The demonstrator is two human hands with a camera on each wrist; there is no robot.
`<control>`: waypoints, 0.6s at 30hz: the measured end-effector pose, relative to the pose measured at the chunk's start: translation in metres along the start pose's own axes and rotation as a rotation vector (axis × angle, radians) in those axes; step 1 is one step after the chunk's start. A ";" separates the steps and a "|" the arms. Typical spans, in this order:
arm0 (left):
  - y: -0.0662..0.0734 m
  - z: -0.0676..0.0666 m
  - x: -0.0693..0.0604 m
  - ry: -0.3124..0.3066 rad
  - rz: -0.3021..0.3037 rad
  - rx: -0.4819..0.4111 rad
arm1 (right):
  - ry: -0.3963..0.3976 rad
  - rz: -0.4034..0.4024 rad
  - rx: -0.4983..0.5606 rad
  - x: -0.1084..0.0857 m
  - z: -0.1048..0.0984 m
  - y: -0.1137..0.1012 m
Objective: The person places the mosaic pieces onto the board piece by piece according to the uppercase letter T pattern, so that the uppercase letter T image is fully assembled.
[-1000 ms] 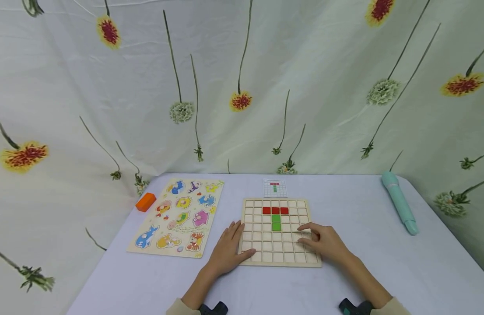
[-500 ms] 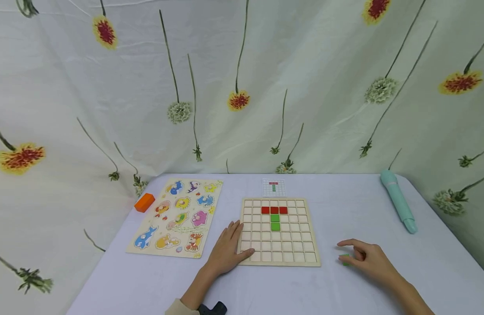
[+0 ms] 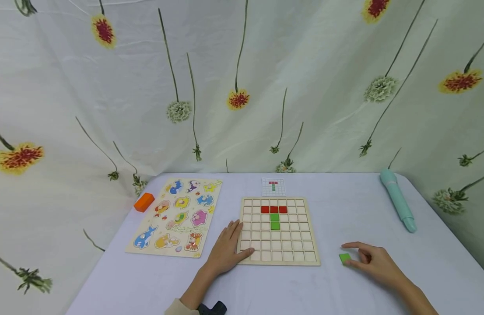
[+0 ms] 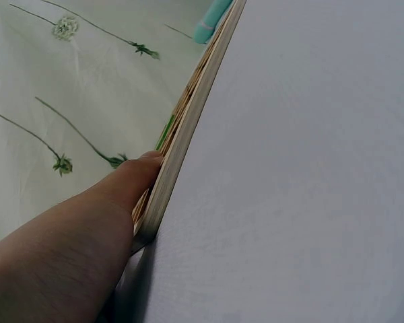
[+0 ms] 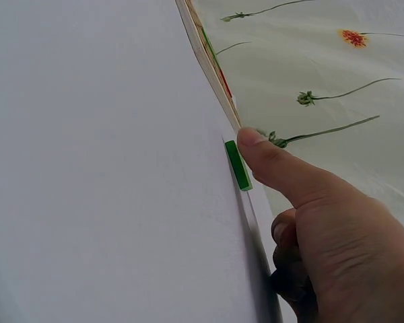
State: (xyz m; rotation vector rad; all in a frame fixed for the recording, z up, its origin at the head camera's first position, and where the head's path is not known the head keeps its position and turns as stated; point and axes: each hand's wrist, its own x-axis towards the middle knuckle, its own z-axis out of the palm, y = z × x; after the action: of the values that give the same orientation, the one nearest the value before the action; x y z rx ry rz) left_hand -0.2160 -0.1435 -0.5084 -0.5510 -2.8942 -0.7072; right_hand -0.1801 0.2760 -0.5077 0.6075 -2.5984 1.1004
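A wooden grid board [image 3: 266,257] lies flat on the table. Three red tiles [image 3: 274,209] make a row in it, with two green tiles [image 3: 275,221] in a column beneath the middle one. My left hand [image 3: 225,248] rests along the board's left edge, thumb over the near corner; the left wrist view has that thumb [image 4: 131,183] on the rim. To the right of the board, a loose green tile [image 3: 345,258] lies on the table. My right hand [image 3: 377,264] is beside it, thumb at its edge and index finger apart above. The right wrist view shows this tile [image 5: 238,165] lying beside the thumb.
A small pattern card [image 3: 273,187] lies behind the board. On the left are an animal puzzle board [image 3: 173,238] and an orange block [image 3: 144,202]. A teal cylindrical object [image 3: 399,201] lies at the back right. Flowered cloth [image 3: 328,87] hangs behind the table.
My right hand has moved from the board's right side rightward to the loose green tile, which now shows more fully between thumb and index finger. My left hand has stayed on the board.
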 end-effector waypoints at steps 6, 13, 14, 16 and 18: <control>-0.001 0.001 0.000 0.006 0.001 0.004 | -0.065 0.016 0.004 -0.001 -0.001 -0.001; 0.000 0.000 0.000 0.012 0.012 0.001 | -0.083 0.035 0.011 -0.002 -0.002 -0.002; 0.001 -0.001 0.000 0.011 0.013 -0.001 | -0.083 0.035 0.012 -0.002 -0.002 -0.002; 0.001 -0.001 0.000 0.010 0.013 -0.004 | -0.079 0.038 0.014 -0.002 -0.001 -0.001; 0.000 -0.001 0.000 0.006 0.012 -0.002 | -0.069 0.032 0.005 -0.002 -0.001 0.000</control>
State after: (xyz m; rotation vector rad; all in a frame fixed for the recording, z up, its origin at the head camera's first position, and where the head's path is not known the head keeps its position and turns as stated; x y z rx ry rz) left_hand -0.2154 -0.1436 -0.5077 -0.5647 -2.8821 -0.7088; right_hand -0.1786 0.2771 -0.5075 0.6178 -2.6734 1.1154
